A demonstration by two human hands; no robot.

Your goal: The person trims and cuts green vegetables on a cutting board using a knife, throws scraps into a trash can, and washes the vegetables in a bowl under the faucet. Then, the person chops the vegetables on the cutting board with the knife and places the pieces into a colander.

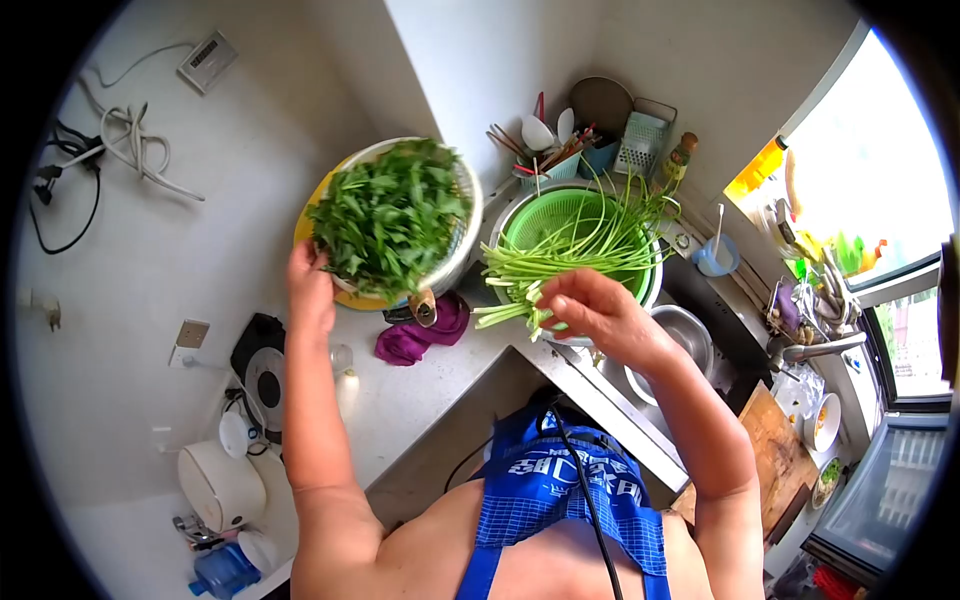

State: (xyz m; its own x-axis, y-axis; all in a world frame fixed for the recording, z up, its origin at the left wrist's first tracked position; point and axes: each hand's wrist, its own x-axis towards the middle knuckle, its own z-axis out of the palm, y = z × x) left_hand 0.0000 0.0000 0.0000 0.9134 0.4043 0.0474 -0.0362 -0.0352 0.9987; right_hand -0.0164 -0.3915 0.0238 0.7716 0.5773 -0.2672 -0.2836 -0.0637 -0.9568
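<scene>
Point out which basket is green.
The green basket holds long stalks, near the right hand; the white basket, near the left hand, holds leafy greens.

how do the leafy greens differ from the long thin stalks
The leafy greens form a broad, bushy heap, while the long thin stalks lie loosely fanned out. The leafy greens are mostly deep green; the long thin stalks are lighter, with whitish ends. Both are green vegetables.

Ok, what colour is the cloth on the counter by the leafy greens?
Purple, in the head view.
</scene>
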